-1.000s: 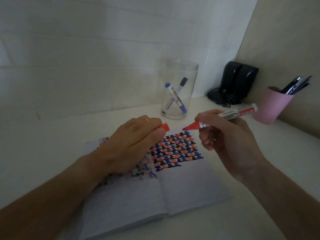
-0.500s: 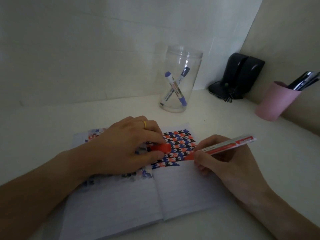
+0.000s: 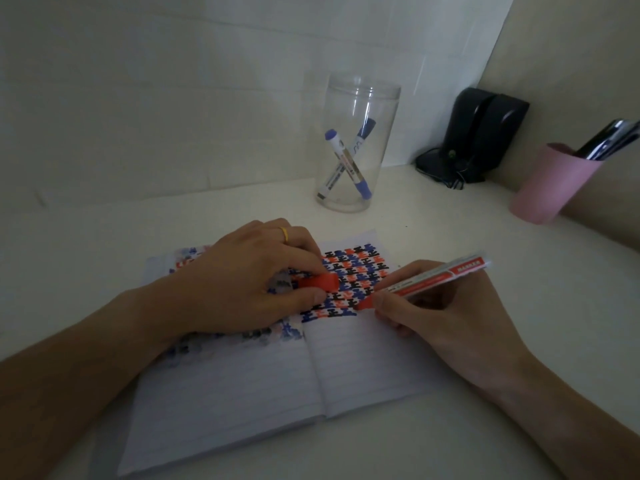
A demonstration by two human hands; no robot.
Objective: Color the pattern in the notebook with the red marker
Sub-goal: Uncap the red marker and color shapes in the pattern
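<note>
I see the open notebook (image 3: 346,368) lying nearest; my left hand (image 3: 242,289) pinches the red cap (image 3: 320,282) on its pattern (image 3: 353,282), my right hand (image 3: 446,313) grips the red marker (image 3: 429,282) labelled "MARKER", tip on the pattern; beyond, a clear jar (image 3: 358,147)

- A pale table (image 3: 173,216) is carrying everything, meeting the wall behind.
- An open lined notebook (image 3: 367,368) is lying flat directly under the right hand's (image 3: 446,313) grip on the red marker (image 3: 429,280).
- A clear jar (image 3: 356,147) is standing beyond that grip.
- A pink cup (image 3: 550,185) is sitting well right of the grip, with a black device (image 3: 485,133) between jar and cup.
</note>
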